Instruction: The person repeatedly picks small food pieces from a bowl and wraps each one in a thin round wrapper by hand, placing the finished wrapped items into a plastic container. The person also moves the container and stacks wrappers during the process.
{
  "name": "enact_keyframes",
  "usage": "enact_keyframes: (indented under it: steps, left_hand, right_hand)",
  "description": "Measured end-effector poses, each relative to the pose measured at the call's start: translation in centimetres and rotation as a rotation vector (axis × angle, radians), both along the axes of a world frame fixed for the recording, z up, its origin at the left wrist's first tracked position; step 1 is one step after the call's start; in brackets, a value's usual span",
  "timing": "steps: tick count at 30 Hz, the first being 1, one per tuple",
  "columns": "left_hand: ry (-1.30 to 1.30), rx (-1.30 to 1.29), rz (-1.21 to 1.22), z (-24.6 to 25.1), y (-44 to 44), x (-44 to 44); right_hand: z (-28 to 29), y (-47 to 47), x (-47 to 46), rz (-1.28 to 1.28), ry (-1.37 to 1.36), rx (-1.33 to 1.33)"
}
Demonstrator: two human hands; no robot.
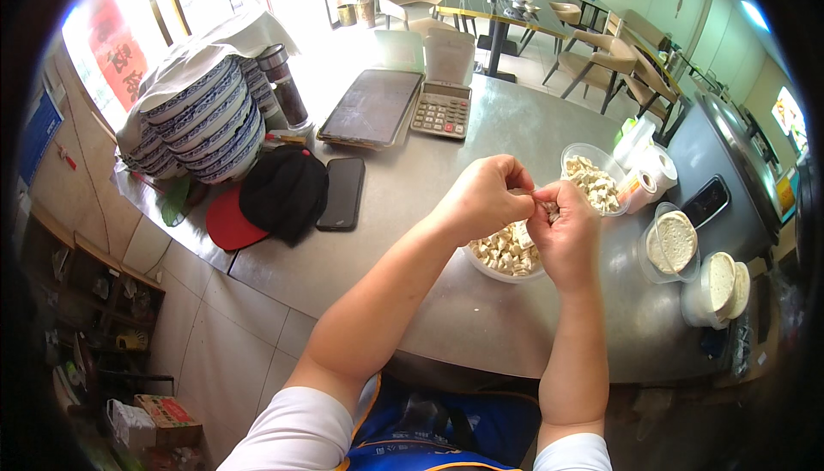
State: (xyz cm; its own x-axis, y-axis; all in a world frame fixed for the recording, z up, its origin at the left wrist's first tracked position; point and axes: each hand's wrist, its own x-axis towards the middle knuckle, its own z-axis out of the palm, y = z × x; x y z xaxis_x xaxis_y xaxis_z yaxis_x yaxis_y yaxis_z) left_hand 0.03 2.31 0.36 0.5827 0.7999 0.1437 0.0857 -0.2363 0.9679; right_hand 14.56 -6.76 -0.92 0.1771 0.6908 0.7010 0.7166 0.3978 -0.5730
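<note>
My left hand (490, 197) and my right hand (566, 233) meet fingertip to fingertip, pinching a small pale piece of what looks like flatbread (551, 211). Most of that piece is hidden by the fingers. Right below them stands a round bowl (508, 278) holding many small torn bread pieces (503, 253); my hands cover part of it. Just beyond my right hand, a clear plastic tub (569, 149) is filled with similar bread pieces (592, 184). Farther right are round flatbreads (671, 242) in a clear tub, and more flatbreads (721, 283) stand in another container.
On the metal counter (425, 194) lie a black smartphone (341, 194), a black-and-red cap (280, 191), a tablet (372, 107) and a calculator (442, 110). Stacked patterned bowls (206, 117) rise at the left. Paper rolls (656, 165) stand by a grey bin-like unit (714, 162) with a phone on it.
</note>
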Motion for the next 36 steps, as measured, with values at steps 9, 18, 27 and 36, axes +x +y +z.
enact_keyframes:
  steps: [9,18,27,36]
  left_hand:
    - [-0.198,-0.151,-0.064,-0.19,0.05,0.31]
    - [-0.072,-0.046,-0.034,-0.01,0.11,-0.14]
    - [-0.156,-0.106,-0.023,0.15,-0.03,0.18]
    - [-0.218,-0.081,-0.083,-0.32,0.10,0.29]
  right_hand:
    - [-0.47,0.61,1.01,0.215,0.695,-0.178]
    - [-0.62,0.13,0.15,0.108,0.411,-0.209]
    - [-0.27,0.43,0.89,0.039,0.514,-0.255]
    - [-0.82,0.41,0.82,0.250,0.524,-0.212]
